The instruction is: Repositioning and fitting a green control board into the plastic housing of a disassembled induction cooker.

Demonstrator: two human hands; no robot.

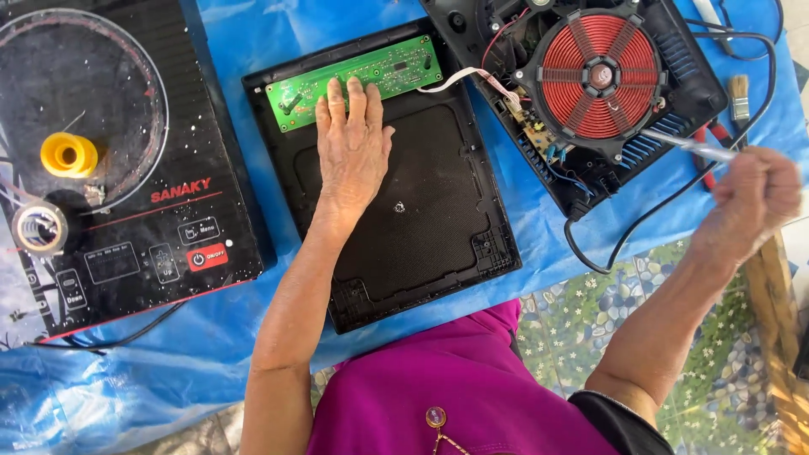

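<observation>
On black panel [421,219]: left hand [352,147] flat | right hand [757,192] grips screwdriver [687,145]

To my left sits a whole cooktop [126,160] — yellow spool [69,155] and tape roll [39,227] on it — over blue tarp [278,34].

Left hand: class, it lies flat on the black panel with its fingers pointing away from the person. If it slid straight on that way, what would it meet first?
The left hand already has its fingertips at the near edge of the green circuit board, so that board comes first, though the exact overlap is hard to judge.
</observation>
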